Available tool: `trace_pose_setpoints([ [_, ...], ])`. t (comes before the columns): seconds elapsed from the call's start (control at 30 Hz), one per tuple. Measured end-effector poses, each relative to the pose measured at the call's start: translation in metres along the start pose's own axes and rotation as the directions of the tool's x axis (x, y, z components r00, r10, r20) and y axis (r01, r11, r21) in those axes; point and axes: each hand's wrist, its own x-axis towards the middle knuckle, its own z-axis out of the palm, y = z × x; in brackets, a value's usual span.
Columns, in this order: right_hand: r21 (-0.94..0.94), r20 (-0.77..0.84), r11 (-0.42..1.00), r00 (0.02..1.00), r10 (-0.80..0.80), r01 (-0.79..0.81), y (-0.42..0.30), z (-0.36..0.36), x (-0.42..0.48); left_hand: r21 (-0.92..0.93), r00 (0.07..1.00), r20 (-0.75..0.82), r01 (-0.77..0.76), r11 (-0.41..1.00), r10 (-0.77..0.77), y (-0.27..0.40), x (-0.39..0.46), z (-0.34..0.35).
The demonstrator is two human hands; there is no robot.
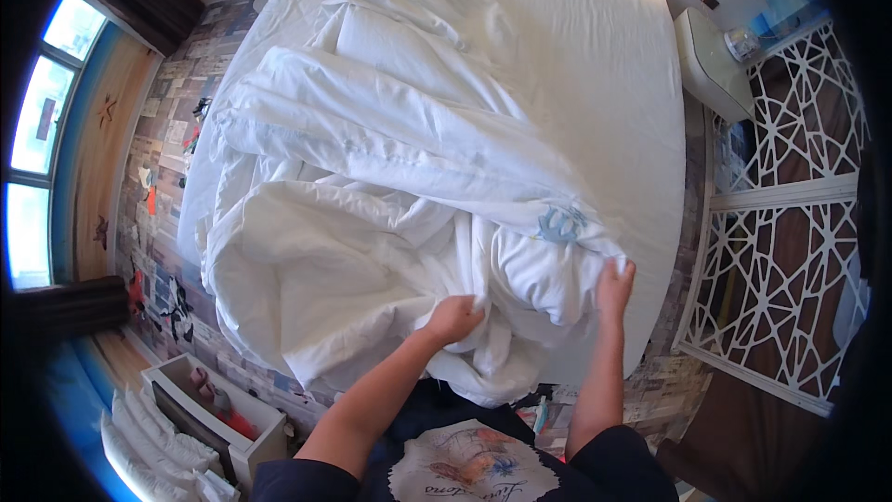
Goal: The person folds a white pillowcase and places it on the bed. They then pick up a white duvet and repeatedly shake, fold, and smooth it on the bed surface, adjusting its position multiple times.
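Note:
A white duvet with a loose cover point(390, 132) lies bunched in folds over the near half of the bed. My left hand point(456, 318) is closed on a gathered fold of the white fabric near the middle of the bed's front. Farther right, my right hand point(614, 286) grips a corner of the cover and lifts it a little. Beside that corner, a pale blue printed motif point(561, 223) shows on the cloth. Beneath the bedding is a white fitted sheet point(613, 97), visible at the top and right.
Bedside shelves point(707, 59) flank the bed's head. To the right stands a white lattice screen point(773, 251). A white cabinet point(258, 457) and stacked white pillows point(153, 446) are at lower left. Windows point(35, 139) line the left wall above a patterned floor point(150, 202).

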Motion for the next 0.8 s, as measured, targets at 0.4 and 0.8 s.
trace_pose_setpoints([
  [0.4,0.415,0.697,0.623,0.208,-0.686,0.663,-0.083,0.152,-0.152,0.151,0.972,0.198,0.094,0.984,-0.123,-0.044,-0.088,0.053],
  [0.8,-0.478,0.834,0.459,0.551,-0.03,0.749,-0.015,0.168,-0.197,0.213,0.243,-0.96,0.302,0.929,0.14,-0.137,-0.2,-0.175],
])
